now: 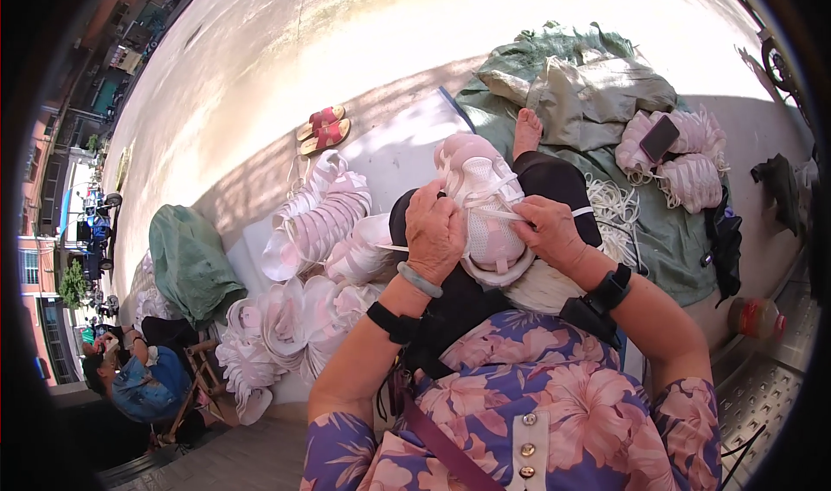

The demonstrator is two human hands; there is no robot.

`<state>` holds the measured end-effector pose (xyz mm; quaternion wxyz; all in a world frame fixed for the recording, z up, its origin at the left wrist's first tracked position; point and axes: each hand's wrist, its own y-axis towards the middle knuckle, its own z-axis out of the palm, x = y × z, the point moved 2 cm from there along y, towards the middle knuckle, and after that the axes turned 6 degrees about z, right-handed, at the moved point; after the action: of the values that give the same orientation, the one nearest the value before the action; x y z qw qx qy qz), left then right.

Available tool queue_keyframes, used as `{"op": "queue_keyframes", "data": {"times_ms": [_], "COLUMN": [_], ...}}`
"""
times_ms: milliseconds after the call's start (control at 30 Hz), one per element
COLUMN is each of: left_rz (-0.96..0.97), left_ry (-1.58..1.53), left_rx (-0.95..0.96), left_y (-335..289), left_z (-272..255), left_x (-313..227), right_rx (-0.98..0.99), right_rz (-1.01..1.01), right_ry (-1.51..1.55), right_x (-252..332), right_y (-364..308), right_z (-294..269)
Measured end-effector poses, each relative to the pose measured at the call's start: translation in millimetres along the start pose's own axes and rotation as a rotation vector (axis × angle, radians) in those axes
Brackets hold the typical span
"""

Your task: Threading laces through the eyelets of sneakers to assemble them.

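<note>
A white and pale pink sneaker upper [491,236] rests on my lap between my hands, its white shoelace [500,198] crossing part of the front. At the left edge of the upper is my left hand [435,233], fingers curled in a pinch, with a length of lace coming out on its left side. My right hand [554,238] pinches the lace at the right edge, and a loose length shows beyond the knuckles. The exact grip of my left fingertips is partly hidden. A bundle of loose white laces [615,218] lies just right of my legs.
Stacked sneaker uppers [320,223] lie on the left, with more piles [290,327] nearer me. Laced uppers at right carry a phone [660,138]. Around are red sandals [325,131], a green sack [192,257], a plastic jar [755,318] and a seated person [143,378].
</note>
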<state>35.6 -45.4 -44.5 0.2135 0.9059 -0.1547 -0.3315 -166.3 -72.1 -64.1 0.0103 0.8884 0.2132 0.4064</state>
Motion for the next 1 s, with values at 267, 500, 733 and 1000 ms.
{"op": "queue_keyframes", "data": {"times_ms": [267, 500, 733, 1000], "left_rz": [0.084, 0.070, 0.052, 0.002], "left_ry": [0.005, 0.147, 0.289, 0.381], "left_rx": [0.072, 0.163, 0.222, 0.586], "left_y": [14, 19, 22, 38], "left_z": [35, 48, 56, 31], "left_x": [-15, -17, -21, -37], "right_rx": [-0.006, -0.078, -0.145, -0.093], "right_rz": [-0.025, -0.050, -0.089, -0.084], "right_ry": [-0.090, -0.082, -0.109, -0.114], "right_x": [6, 6, 6, 3], "right_y": [3, 2, 0, 0], "right_z": [8, 12, 12, 10]}}
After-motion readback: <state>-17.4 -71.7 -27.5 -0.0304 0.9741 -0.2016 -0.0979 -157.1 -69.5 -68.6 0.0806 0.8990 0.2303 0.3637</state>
